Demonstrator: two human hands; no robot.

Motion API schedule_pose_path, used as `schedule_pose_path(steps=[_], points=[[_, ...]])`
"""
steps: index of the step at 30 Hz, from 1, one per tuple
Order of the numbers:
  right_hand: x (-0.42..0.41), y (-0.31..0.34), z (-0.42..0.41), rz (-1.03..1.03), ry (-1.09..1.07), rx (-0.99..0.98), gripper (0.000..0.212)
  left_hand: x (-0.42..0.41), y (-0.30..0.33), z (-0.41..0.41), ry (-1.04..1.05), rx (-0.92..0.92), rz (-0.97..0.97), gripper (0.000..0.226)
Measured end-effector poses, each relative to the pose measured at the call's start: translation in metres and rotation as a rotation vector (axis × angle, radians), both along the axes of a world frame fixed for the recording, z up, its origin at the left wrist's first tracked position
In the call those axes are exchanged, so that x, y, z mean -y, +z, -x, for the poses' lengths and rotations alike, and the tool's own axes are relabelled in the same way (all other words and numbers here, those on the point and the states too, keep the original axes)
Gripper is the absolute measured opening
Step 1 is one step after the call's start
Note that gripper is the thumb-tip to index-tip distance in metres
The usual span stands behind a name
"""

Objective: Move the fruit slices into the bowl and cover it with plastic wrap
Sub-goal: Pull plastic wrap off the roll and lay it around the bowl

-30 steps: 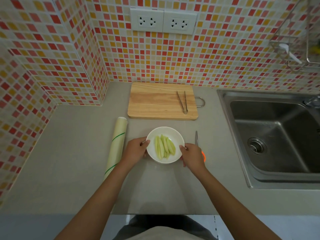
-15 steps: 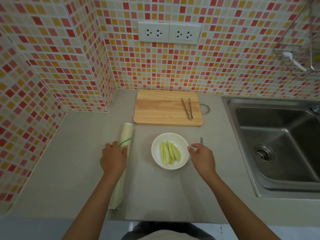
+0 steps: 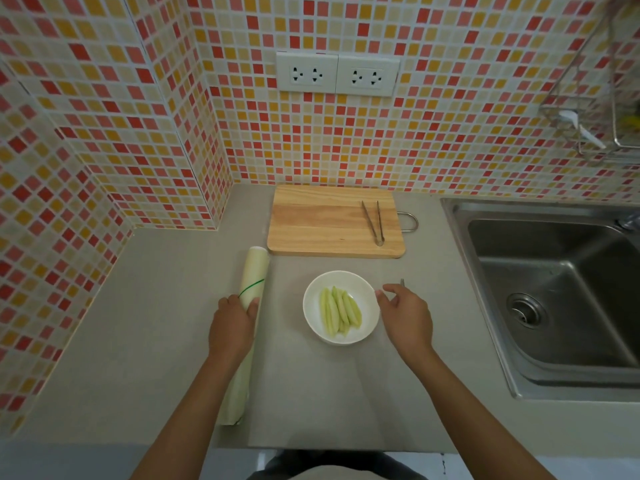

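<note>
A white bowl (image 3: 311, 306) stands on the grey counter and holds several pale green fruit slices (image 3: 339, 311). To its left lies a long roll of plastic wrap (image 3: 254, 271) with a thin green line on it. My left hand (image 3: 232, 327) grips the roll around its middle, thumb on the right side. My right hand (image 3: 407, 315) hovers just right of the bowl's rim with fingers loosely curled, holding nothing.
A wooden cutting board (image 3: 322, 220) with metal tongs (image 3: 373, 221) on it lies behind the bowl. A thin metal tip (image 3: 402, 282) pokes out behind my right hand. A steel sink (image 3: 554, 289) fills the right. The tiled wall has sockets (image 3: 337, 74).
My left hand left the bowl, moved left and took hold of the plastic wrap roll. My right hand let go of the bowl's rim and stays beside it.
</note>
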State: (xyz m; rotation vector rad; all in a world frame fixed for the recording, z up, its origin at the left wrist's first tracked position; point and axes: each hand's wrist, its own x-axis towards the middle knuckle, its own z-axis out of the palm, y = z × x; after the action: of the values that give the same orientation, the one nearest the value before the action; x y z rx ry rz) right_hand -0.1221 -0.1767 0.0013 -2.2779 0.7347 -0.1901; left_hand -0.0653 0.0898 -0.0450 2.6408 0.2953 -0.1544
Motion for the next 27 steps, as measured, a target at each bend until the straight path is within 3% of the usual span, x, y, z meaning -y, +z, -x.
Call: schedule_pose_path(steps=[3,9,12,14,19,27], points=[[-0.006,0.016,-0.007,-0.041,0.005,0.084,0.032,0.003,0.02,-0.004,-0.032,0.092,0.143,0.045],[-0.036,0.063,-0.039,-0.533,0.145,0.193,0.018,0.041,0.088,-0.016,-0.125,0.191,0.607,0.033],[-0.046,0.087,-0.062,-0.719,0.144,0.185,0.02,0.065,0.108,-0.011,-0.146,0.207,0.712,0.024],[-0.048,0.1,-0.078,-0.779,0.135,0.19,0.023,0.077,0.112,-0.005,-0.164,0.209,0.715,0.024],[-0.043,0.114,-0.102,-0.793,0.065,0.248,0.032,0.091,0.109,0.006,-0.172,0.202,0.513,0.03],[-0.032,0.106,-0.117,-0.841,-0.007,0.171,0.019,0.091,0.103,0.012,-0.173,0.179,0.506,0.036]])
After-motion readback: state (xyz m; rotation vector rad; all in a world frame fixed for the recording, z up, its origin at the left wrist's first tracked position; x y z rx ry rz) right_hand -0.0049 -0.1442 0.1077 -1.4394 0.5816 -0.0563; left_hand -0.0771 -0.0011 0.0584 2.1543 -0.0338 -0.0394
